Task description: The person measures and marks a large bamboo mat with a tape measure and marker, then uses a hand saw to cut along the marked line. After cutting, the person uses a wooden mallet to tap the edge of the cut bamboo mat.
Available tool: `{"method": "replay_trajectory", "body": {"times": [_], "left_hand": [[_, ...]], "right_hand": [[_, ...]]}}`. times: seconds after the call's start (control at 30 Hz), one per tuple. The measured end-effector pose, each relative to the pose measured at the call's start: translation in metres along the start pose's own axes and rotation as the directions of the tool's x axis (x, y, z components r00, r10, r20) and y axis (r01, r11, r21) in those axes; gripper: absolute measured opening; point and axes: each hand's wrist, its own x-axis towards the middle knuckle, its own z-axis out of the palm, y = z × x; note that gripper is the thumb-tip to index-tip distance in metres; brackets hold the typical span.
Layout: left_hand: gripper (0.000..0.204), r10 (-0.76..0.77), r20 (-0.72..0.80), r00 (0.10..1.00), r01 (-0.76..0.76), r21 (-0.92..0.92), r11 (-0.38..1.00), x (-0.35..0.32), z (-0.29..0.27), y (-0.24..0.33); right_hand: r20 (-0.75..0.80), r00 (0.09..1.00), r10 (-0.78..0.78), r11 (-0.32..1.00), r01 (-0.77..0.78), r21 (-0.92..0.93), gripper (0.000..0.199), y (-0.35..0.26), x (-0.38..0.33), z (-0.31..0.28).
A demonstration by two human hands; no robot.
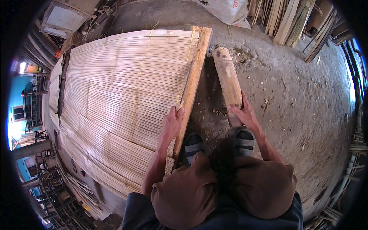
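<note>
A large mat of pale bamboo slats (111,84), tied with yellow string, spreads across the left and middle. Along its right edge runs a long wooden beam (197,61). My left hand (173,122) is closed at that edge, with thumb and forefinger pinched on the slat ends beside the beam; the exact grip is partly hidden. To the right of the beam is a thick bamboo piece (227,73), angled away from me. My right hand (247,115) is closed around its near end, where a narrower brownish part shows below my fingers.
Small cut bits (218,112) lie scattered on the earthen floor (299,103). My sandalled feet (243,142) are just below the bamboo piece. Bundled strips (285,19) and a white sack (228,11) stand at the far right. Clutter lines the left side.
</note>
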Motion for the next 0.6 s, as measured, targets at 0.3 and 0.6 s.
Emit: {"method": "replay_trajectory", "body": {"times": [0.3, 0.6], "left_hand": [[0.052, 0.090, -0.066, 0.994, -0.074, 0.217, 0.973, -0.027, 0.014, -0.037], [0.064, -0.125, 0.089, 0.988, 0.126, 0.002, 0.992, -0.036, 0.007, -0.033]], "right_hand": [[-0.072, 0.997, 0.009, 0.981, -0.022, -0.192, 0.098, -0.053, -0.014, -0.006], [-0.181, 0.768, -0.614, 0.789, 0.590, -0.171, 0.109, -0.161, -0.004, 0.004]]}}
